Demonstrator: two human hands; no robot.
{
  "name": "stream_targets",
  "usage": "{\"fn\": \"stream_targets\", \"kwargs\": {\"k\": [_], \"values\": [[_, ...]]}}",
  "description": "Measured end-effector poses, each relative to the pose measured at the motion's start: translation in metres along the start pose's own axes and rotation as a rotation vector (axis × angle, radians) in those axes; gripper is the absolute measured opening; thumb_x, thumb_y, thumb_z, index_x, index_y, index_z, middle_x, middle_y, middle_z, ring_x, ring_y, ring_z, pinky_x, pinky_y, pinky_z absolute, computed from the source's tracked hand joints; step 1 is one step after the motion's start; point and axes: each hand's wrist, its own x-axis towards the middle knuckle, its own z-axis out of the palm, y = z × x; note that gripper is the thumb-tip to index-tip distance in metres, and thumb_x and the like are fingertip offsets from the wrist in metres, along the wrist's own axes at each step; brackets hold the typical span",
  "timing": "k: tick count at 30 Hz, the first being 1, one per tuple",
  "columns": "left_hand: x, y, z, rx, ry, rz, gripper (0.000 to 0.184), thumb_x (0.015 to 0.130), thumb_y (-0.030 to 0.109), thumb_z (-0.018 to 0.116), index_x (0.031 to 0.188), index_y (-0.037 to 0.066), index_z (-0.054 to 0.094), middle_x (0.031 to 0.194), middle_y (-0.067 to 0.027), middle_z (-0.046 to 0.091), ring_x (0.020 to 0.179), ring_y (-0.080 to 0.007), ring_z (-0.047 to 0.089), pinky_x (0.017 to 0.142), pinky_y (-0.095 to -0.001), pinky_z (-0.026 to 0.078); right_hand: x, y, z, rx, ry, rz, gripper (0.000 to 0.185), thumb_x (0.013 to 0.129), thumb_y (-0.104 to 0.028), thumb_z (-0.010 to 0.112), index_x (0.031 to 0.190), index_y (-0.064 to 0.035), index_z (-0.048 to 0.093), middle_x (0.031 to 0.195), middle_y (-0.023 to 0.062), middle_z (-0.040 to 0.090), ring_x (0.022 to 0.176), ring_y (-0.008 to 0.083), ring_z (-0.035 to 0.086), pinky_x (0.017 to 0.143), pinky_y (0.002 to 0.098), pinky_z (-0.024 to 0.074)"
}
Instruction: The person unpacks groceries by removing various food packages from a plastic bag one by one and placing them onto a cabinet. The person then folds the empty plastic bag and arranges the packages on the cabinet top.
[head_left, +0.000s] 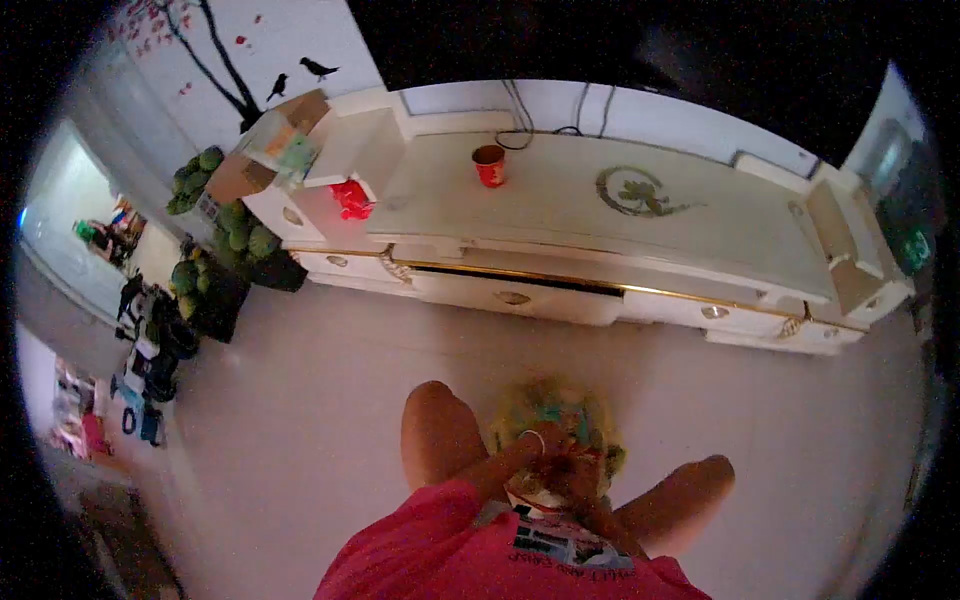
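A yellowish, see-through container or bag [507, 408] with green and multicoloured contents sits between my knees, too blurred to name exactly. My left hand [548, 447], with a white bracelet at the wrist, reaches over its near part. Close beside it, almost touching, is my right hand [578, 482]. The fingers of both hands are dark and smeared, so I cannot make out whether they hold anything. Some white and red material [535, 494] shows just below the hands, near my pink shirt [430, 540].
Ahead stands a long cream cabinet [560, 220] with a slightly open drawer [510, 295]. On it are a red paper cup [490, 168], a red plastic bag [350, 199] and an open cardboard box [240, 178]. Green round produce [238, 232] and dark clutter [160, 340] line the left.
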Motion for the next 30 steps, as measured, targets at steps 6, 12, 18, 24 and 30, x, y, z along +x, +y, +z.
{"fn": "stream_targets", "kwargs": {"k": [6,12,18,24,30], "values": [[-0.006,0.007,-0.046,-0.030,-0.099,0.019,0.040,0.074,0.040,0.067,0.090,0.003,0.061,0.082,-0.0122,0.058,0.077,-0.0222,0.054,0.068,-0.0372,0.044,0.008,-0.010,0.009,-0.019,-0.004,0.025,0.014,0.085,-0.017,0.052,0.075,-0.0074,0.057,0.076,0.0081,0.050,0.065,0.0207,0.048,0.057,0.0349,0.0413],[-0.040,0.029,-0.063,-0.204,-0.016,-0.050,0.043,0.073,0.043,0.068,0.084,0.002,0.061,0.074,-0.0114,0.059,0.070,-0.0215,0.054,0.064,-0.0371,0.043,0.003,-0.005,0.015,-0.002,0.053,0.048,0.014,0.085,-0.018,0.051,0.076,-0.0088,0.056,0.074,0.0063,0.049,0.063,0.0187,0.046,0.054,0.0332,0.0393],[-0.043,0.023,-0.040,-0.487,0.378,-0.043,0.040,0.074,0.041,0.067,0.082,0.002,0.064,0.070,-0.0087,0.060,0.063,-0.0199,0.054,0.061,-0.0358,0.043,0.004,-0.008,0.036,0.030,0.100,0.052,0.014,0.085,-0.019,0.050,0.077,-0.0102,0.055,0.073,0.0045,0.047,0.060,0.0166,0.043,0.051,0.0314,0.0372],[-0.101,0.068,-0.151,-0.090,0.450,0.089,0.033,0.073,0.035,0.066,0.072,0.002,0.063,0.063,-0.0110,0.059,0.057,-0.0195,0.053,0.056,-0.0363,0.042,0.008,-0.021,0.056,0.088,0.148,-0.017,0.013,0.086,-0.020,0.049,0.077,-0.0115,0.055,0.071,0.0027,0.046,0.058,0.0146,0.041,0.049,0.0296,0.0352],[-0.111,-0.009,-0.161,-0.507,0.422,-0.176,0.028,0.075,0.030,0.067,0.071,0.003,0.062,0.060,-0.0093,0.054,0.059,-0.0153,0.052,0.056,-0.0352,0.041,0.021,-0.048,0.079,0.104,0.145,-0.065,0.013,0.086,-0.021,0.048,0.078,-0.0129,0.054,0.069,0.0008,0.045,0.056,0.0126,0.038,0.046,0.0279,0.0332]]}}
